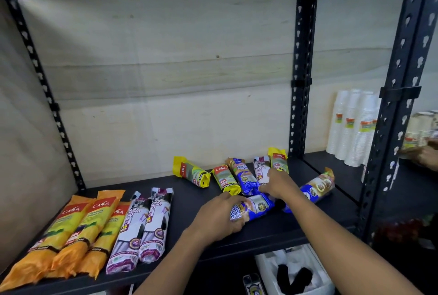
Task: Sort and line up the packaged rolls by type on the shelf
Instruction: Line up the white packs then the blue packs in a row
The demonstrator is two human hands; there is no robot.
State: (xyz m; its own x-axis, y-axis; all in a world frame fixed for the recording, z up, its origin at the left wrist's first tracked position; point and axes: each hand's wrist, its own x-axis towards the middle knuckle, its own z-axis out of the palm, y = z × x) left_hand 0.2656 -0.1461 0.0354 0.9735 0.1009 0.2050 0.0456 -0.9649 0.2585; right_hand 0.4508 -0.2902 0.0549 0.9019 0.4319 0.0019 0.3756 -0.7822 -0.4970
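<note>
L hand (218, 217) grips the near end of a blue roll (254, 207), fingers curled round it. The roll lies on the shelf (187, 202) just right of that hand. R hand (276, 184) is down on the heap just beyond, over the near ends of a white roll (260, 169) and a second blue roll (244, 177). Can't tell if it grips or only rests there.

Done so far, well left of L hand: three orange rolls (78, 230) side by side, then two drawstring rolls (144, 223) next to them, all parallel, ends to the shelf front.

Left to do, approx. seven rolls still mixed round the hands:
- Three yellow rolls (192, 172) beyond both hands, lying skew.
- A third blue roll (317, 186) right of R hand.
- The white one.

Blue group not started, so prob. under half done.
</note>
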